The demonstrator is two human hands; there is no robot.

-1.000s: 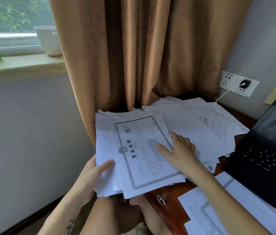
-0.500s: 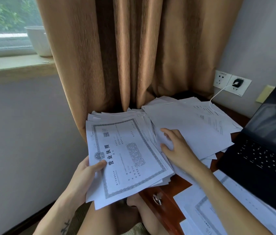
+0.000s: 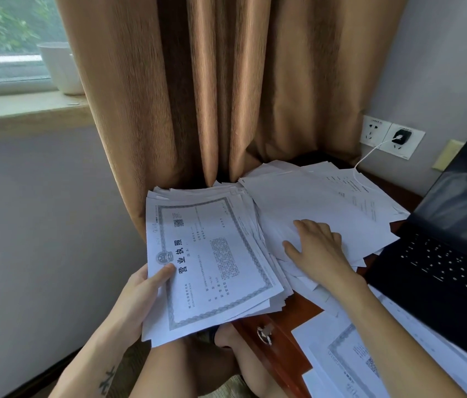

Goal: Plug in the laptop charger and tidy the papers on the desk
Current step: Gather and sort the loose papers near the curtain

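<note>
My left hand (image 3: 140, 294) grips a thick stack of papers (image 3: 212, 262) by its left edge, thumb on the top sheet, a bordered certificate; the stack hangs partly off the desk's left end. My right hand (image 3: 320, 251) rests flat with spread fingers on a second, looser pile of white sheets (image 3: 321, 205) spread over the desk. A black charger plug (image 3: 401, 136) sits in the right wall socket, and its white cable (image 3: 365, 156) runs down onto the papers. The open black laptop (image 3: 453, 254) stands at the right.
A brown curtain (image 3: 212, 81) hangs right behind the desk's left end. More sheets (image 3: 350, 357) lie at the near edge of the reddish wooden desk (image 3: 287, 314), above a drawer knob (image 3: 265, 333). A white cup (image 3: 60, 67) stands on the windowsill. My bare knees are below the stack.
My left hand has drawn the certificate stack leftward, away from the other pile. My right hand left the certificate and now lies on the loose sheets to its right.
</note>
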